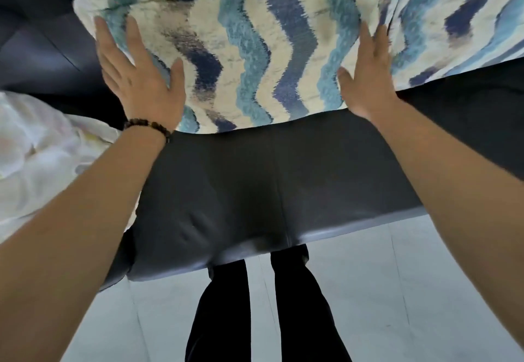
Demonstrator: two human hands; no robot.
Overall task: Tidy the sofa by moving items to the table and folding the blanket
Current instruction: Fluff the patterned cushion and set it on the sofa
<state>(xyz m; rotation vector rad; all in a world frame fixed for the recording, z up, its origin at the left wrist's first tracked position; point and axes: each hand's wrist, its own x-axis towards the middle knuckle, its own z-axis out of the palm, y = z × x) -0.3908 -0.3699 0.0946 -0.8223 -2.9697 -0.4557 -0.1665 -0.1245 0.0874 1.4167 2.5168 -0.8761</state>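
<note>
1. Head view, looking down: the left hand [139,80] has its fingers [134,41] straight and spread, laid flat on the left end of a wavy blue-and-cream cushion [255,58]. They curl round nothing.
2. The right hand [368,80] presses the same cushion's right edge with fingers [368,41] straight and close together and the thumb stuck out. It grips nothing either.
3. A dark bead bracelet [147,126] sits on the left wrist.
4. The cushion lies on the dark sofa [241,191], toward the back of the seat.
5. A second cushion [453,21] in the same pattern sits just beside it on the right; whether the two touch is hidden behind the right hand.
6. At the sofa's left end lies a crumpled white cloth, probably the blanket [34,149], unfolded and blown out by the light.
7. Legs in black trousers [297,305] stand at the seat's front edge on a pale floor [397,290].
</note>
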